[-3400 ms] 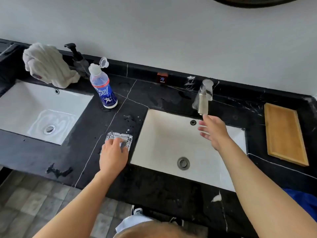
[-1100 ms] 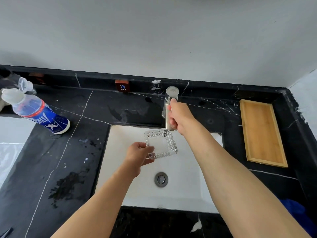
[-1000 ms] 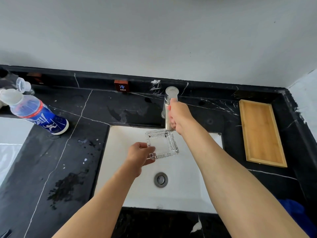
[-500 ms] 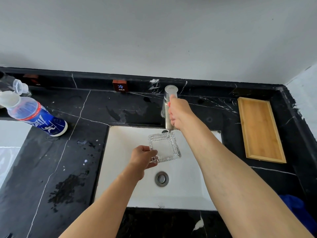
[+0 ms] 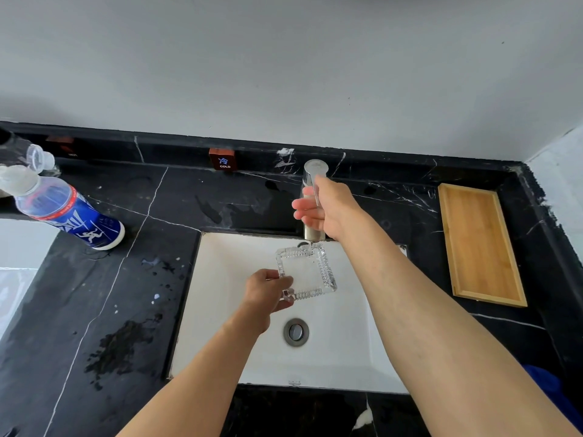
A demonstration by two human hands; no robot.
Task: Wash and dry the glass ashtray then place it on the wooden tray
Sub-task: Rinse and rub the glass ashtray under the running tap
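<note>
The square clear glass ashtray [image 5: 307, 271] hangs over the white sink [image 5: 220, 326], just below the spout of the steel faucet [image 5: 314, 175]. My left hand [image 5: 266, 293] pinches its near left corner. My right hand [image 5: 325, 209] rests on the faucet lever with its fingers loosened and spread around it. The empty wooden tray [image 5: 478, 242] lies on the black counter to the right of the sink.
A blue-labelled plastic bottle [image 5: 67, 212] with its cap flipped open stands on the black marble counter [image 5: 110, 294] at the left. A second sink shows at the far left edge. Wet patches mark the counter. A blue cloth [image 5: 549, 389] peeks in at the lower right.
My left hand lifted the ashtray from the counter and brought it under the faucet. My right hand went onto the lever and now has its fingers spread wider than half a second ago.
</note>
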